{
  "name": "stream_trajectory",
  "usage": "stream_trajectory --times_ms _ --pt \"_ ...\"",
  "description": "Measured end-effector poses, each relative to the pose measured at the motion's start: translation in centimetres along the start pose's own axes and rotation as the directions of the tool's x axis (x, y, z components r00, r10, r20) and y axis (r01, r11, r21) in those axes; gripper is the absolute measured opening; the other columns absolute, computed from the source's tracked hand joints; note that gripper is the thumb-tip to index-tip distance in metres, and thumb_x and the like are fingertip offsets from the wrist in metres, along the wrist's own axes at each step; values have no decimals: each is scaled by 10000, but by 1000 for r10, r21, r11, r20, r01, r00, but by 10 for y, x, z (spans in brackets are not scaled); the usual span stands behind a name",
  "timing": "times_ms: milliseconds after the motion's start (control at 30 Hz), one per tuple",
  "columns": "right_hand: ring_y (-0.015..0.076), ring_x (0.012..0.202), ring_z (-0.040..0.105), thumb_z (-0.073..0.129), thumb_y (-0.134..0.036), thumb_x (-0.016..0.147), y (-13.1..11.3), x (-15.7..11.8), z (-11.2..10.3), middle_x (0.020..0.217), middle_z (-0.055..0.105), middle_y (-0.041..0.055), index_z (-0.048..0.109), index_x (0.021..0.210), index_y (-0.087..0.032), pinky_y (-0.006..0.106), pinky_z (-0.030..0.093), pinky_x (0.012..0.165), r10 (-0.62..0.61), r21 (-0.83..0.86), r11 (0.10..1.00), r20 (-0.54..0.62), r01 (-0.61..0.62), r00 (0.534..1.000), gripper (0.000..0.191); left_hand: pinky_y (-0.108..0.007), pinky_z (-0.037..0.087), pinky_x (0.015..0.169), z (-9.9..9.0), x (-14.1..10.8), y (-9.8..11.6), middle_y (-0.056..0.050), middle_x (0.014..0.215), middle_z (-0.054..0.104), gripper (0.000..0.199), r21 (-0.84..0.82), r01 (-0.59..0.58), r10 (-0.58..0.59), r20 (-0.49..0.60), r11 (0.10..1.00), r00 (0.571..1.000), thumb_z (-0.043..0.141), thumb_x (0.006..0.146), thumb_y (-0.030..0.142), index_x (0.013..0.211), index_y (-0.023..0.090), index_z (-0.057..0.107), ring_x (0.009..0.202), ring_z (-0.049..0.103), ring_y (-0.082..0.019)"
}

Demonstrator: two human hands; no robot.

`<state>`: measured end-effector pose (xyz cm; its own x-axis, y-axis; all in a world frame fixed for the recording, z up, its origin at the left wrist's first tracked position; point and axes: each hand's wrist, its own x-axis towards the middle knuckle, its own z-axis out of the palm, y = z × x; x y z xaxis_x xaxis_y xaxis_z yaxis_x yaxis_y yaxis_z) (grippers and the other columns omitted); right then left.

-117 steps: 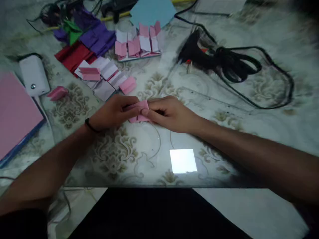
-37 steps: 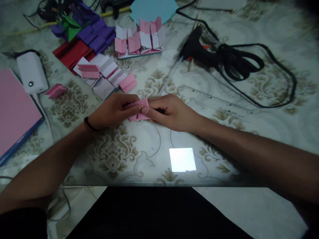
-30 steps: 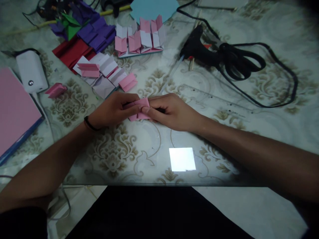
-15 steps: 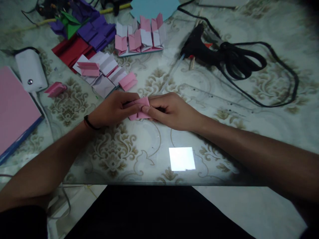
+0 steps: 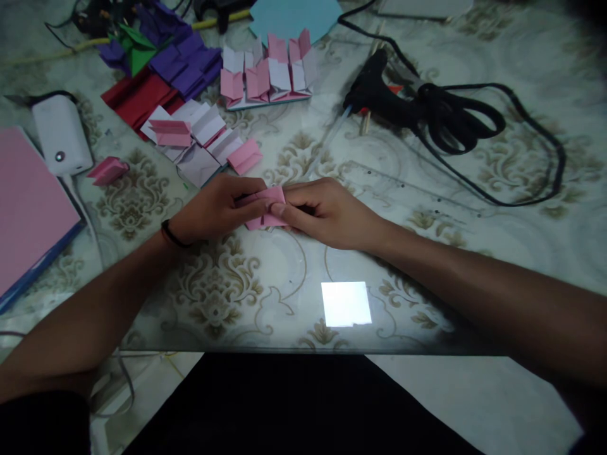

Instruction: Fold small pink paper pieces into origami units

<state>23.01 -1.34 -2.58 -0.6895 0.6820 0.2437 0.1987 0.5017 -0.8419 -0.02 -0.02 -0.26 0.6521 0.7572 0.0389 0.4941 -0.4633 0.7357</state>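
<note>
A small folded pink paper is held between both hands near the middle of the table. My left hand, with a dark band at the wrist, pinches its left part. The thumb and fingers of my right hand close on its right part. Just beyond my left hand lie white and pink folded papers, with a pink folded piece at their right edge. Another pink folded piece rests by itself further left.
A black glue gun with a coiled cord and a clear ruler lie at the right. At the left are a white power bank and a pink sheet stack. Purple and red folded papers sit behind.
Both hands hold the pink paper in nearly the same place. The view has shifted very slightly.
</note>
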Motion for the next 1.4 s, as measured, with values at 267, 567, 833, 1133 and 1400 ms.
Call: stream_trajectory --times_ms 267,567,833,1133,1400 --pt "84 621 419 498 -575 1086 0 0 0 666 480 -27 530 694 -162 237 342 604 -13 -4 1000 -4 13 1000 571 -239 287 544 0 0 -1 55 573 394 411 16 -14 14 3 1000 1000 616 973 398 650 158 533 569 373 -79" --pt "86 629 425 496 -590 1083 1 0 0 674 475 -27 540 703 -162 236 348 612 -14 2 1000 -3 14 1000 574 -240 282 551 0 0 0 52 575 419 363 17 -6 6 5 1000 1000 613 970 396 701 152 604 572 382 -82" --pt "85 630 423 492 -587 1085 0 0 0 684 496 -26 556 720 -162 236 351 617 -13 -17 1000 -2 13 1000 564 -249 277 561 0 0 0 57 570 414 331 30 2 -3 5 1000 1000 611 958 361 704 147 618 571 381 -80" --pt "82 622 420 501 -570 1087 0 0 0 671 482 -29 539 701 -160 237 343 604 -22 -9 1000 -7 22 1000 564 -252 274 561 0 0 0 56 573 386 373 26 11 -11 9 1000 1000 598 964 383 670 156 573 571 363 -80" --pt "81 623 419 506 -566 1087 0 0 0 663 459 -33 533 694 -160 240 341 610 -14 -3 1000 -3 14 1000 566 -253 283 559 -1 0 -1 55 576 400 379 21 -4 3 12 1000 1000 610 966 383 665 158 558 567 373 -80"
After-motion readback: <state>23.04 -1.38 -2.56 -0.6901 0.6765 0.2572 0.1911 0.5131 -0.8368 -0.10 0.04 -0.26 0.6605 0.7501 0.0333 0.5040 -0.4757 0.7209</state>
